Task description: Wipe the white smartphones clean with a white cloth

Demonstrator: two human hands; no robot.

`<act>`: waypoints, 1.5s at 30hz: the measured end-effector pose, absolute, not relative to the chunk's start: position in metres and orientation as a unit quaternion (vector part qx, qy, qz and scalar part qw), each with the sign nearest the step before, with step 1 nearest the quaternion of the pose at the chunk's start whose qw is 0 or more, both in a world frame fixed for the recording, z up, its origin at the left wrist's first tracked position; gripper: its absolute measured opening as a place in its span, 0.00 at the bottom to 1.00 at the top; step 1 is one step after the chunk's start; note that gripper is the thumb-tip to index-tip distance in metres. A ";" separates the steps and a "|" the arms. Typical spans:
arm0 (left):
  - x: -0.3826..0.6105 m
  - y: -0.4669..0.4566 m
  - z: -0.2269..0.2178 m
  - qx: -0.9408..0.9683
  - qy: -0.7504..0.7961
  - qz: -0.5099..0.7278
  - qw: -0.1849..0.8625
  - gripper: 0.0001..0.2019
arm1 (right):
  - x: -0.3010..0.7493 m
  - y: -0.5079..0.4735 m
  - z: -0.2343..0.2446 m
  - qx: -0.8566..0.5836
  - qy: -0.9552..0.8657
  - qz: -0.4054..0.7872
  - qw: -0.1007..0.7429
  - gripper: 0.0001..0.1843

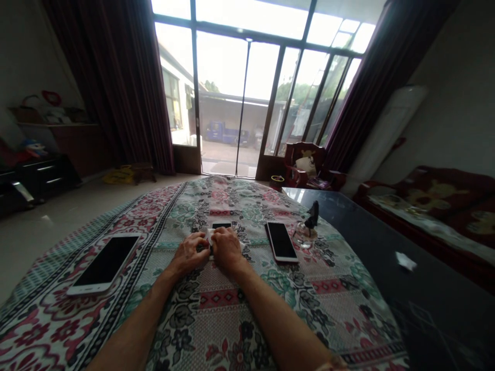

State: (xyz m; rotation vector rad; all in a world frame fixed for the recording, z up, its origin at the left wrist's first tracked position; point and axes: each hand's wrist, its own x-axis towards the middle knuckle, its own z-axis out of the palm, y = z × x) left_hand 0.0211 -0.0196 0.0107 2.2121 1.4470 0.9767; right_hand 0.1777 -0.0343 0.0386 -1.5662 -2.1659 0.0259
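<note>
In the middle of the cloth-covered table lies a smartphone (221,225), its dark screen partly hidden under my hands. My right hand (227,248) is closed over a white tissue (210,235) and presses it onto the phone. At the phone's left edge, my left hand (191,252) has its fingers bent and closed against it. Another phone with a white frame (281,241) lies to the right, screen dark. Beside that one stands a small clear spray bottle (305,236) with a black spray head. A larger white phone (105,266) lies on the left.
A patterned tablecloth (216,319) covers the table. Along the right runs a dark glossy tabletop (436,304) with a crumpled white tissue (406,260) on it. Wooden seats (436,198) stand further right, and glass doors (228,108) are ahead.
</note>
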 end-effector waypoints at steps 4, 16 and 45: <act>0.018 -0.019 0.010 0.779 0.503 0.334 0.170 0.09 | 0.178 -0.033 0.035 -0.560 -0.788 0.022 0.256 0.11; 0.009 -0.019 0.016 0.802 0.469 0.300 0.215 0.15 | 0.211 -0.034 0.034 -0.606 -0.737 0.012 0.299 0.12; 0.011 -0.013 0.005 0.731 0.515 0.381 0.233 0.15 | 0.194 -0.045 0.035 -0.603 -0.744 0.015 0.287 0.09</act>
